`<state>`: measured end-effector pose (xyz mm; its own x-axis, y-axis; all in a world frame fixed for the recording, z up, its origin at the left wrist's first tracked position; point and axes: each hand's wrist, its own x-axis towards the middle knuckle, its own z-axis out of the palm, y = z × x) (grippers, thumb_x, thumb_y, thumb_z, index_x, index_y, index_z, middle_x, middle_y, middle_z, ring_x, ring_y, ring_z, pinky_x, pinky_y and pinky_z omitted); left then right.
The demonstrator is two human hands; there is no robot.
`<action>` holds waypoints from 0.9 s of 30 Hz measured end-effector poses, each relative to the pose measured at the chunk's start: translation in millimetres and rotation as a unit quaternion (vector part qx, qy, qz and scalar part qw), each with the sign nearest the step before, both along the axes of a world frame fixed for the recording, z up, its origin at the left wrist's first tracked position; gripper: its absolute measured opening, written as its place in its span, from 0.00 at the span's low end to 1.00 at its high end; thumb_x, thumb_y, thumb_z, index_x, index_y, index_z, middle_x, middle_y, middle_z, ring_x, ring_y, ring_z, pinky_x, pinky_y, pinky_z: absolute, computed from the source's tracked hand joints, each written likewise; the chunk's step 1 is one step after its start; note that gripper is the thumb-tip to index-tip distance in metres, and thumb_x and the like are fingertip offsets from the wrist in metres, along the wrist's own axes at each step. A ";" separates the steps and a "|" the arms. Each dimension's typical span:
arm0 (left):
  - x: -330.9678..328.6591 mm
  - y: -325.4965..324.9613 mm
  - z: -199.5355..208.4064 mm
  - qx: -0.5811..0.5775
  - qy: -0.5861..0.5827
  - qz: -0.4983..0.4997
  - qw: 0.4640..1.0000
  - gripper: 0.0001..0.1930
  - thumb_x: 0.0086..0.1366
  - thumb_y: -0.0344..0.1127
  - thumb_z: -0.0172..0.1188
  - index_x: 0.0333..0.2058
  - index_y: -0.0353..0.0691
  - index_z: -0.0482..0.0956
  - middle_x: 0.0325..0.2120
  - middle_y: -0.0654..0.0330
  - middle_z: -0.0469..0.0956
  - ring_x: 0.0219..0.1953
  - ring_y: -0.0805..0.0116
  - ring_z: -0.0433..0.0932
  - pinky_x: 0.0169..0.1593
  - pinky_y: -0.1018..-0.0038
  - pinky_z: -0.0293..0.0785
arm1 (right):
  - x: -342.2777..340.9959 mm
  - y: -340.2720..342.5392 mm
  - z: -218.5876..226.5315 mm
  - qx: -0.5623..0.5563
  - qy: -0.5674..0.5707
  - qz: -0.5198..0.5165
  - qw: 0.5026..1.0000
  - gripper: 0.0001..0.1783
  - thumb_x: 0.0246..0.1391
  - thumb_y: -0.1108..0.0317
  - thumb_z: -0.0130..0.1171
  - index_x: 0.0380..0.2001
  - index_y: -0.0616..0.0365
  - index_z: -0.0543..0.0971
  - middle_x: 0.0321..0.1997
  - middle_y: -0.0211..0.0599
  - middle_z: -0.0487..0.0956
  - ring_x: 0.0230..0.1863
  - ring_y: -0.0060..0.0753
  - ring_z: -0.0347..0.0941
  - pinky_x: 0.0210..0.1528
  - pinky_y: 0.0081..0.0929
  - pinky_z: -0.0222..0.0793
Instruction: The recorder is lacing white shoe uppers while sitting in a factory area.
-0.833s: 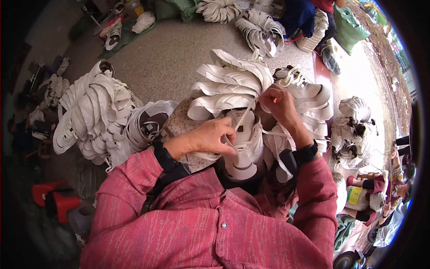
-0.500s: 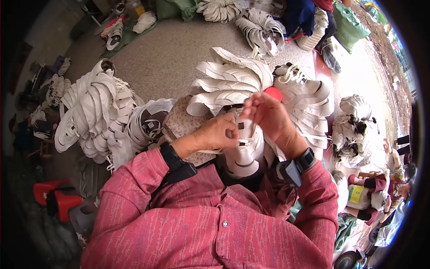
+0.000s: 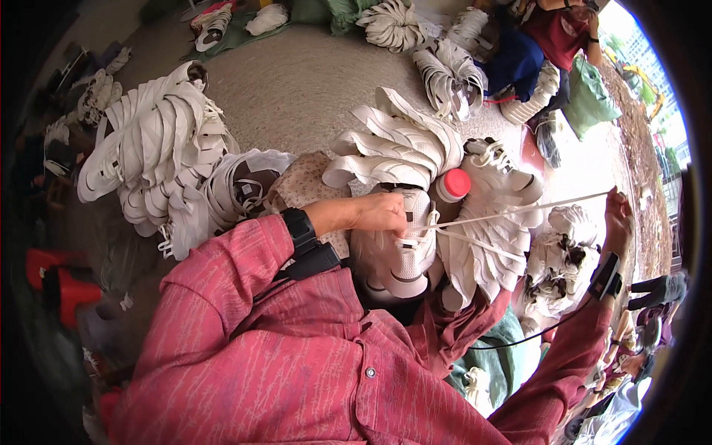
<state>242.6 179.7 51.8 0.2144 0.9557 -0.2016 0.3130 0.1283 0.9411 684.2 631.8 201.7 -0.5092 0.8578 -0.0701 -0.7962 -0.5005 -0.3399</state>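
A white shoe upper [image 3: 417,248] lies in front of me, with its toe toward my lap. My left hand [image 3: 380,213] is closed at its lacing area, the fingertips partly hidden against the upper. Far out to the right, my right hand [image 3: 618,215] pinches the end of a white shoelace [image 3: 519,213]. The lace runs taut from the upper's eyelets to that hand. A second, slacker lace end [image 3: 478,243] lies over the neighbouring uppers. Fanned stacks of white uppers [image 3: 397,141] and more uppers [image 3: 489,230] lie just beyond and to the right.
A red-lidded jar [image 3: 453,185] stands among the uppers. Big bundles of uppers [image 3: 159,141] sit at left, another bundle [image 3: 560,256] at right. Floral cloth [image 3: 300,182] lies beside my left wrist. A co-worker [image 3: 560,37] sits at far right near a green sack [image 3: 589,100].
My right hand has swung from beside the upper far out to the right, drawing the lace out straight. My left hand stays at the upper. The view has shifted slightly.
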 end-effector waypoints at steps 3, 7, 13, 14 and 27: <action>0.3 0.2 2.6 0.028 0.032 -0.014 0.999 0.11 0.58 0.36 0.54 0.32 0.39 0.84 0.35 0.61 0.69 0.42 0.68 0.70 0.49 0.75 0.66 | -26.6 -19.8 -4.8 0.027 -0.062 -0.076 0.995 0.07 0.59 0.83 0.40 0.36 0.74 0.70 0.27 0.43 0.70 0.34 0.41 0.71 0.61 0.50 0.68; -5.1 -4.7 -6.8 0.054 0.003 -0.010 0.998 0.13 0.58 0.34 0.52 0.36 0.40 0.84 0.36 0.60 0.69 0.43 0.68 0.70 0.50 0.74 0.66 | -69.2 -65.9 -2.9 0.191 -0.186 -0.129 0.955 0.14 0.61 0.80 0.47 0.49 0.77 0.68 0.48 0.54 0.74 0.51 0.42 0.73 0.65 0.44 0.65; -6.2 -9.2 -5.1 0.027 -0.038 0.020 0.999 0.14 0.56 0.29 0.49 0.39 0.37 0.79 0.36 0.61 0.69 0.41 0.70 0.69 0.49 0.75 0.66 | -91.5 -114.7 24.8 0.455 -0.433 -0.061 0.776 0.24 0.62 0.77 0.47 0.60 0.74 0.62 0.61 0.56 0.69 0.65 0.44 0.63 0.68 0.36 0.61; -6.6 -8.5 -8.2 0.032 -0.053 0.028 0.998 0.13 0.56 0.28 0.48 0.39 0.38 0.77 0.35 0.63 0.70 0.39 0.72 0.68 0.47 0.76 0.66 | -92.8 -117.8 24.0 0.454 -0.479 -0.078 0.747 0.23 0.61 0.79 0.46 0.60 0.72 0.64 0.60 0.53 0.70 0.64 0.41 0.65 0.67 0.34 0.61; -11.3 -4.3 -11.8 0.021 -0.098 0.027 0.995 0.12 0.54 0.26 0.47 0.38 0.39 0.73 0.33 0.68 0.70 0.36 0.79 0.67 0.41 0.80 0.66 | -16.2 -82.9 -16.9 0.620 -0.744 -0.201 0.148 0.20 0.59 0.80 0.45 0.54 0.61 0.73 0.51 0.48 0.78 0.53 0.47 0.75 0.55 0.36 0.70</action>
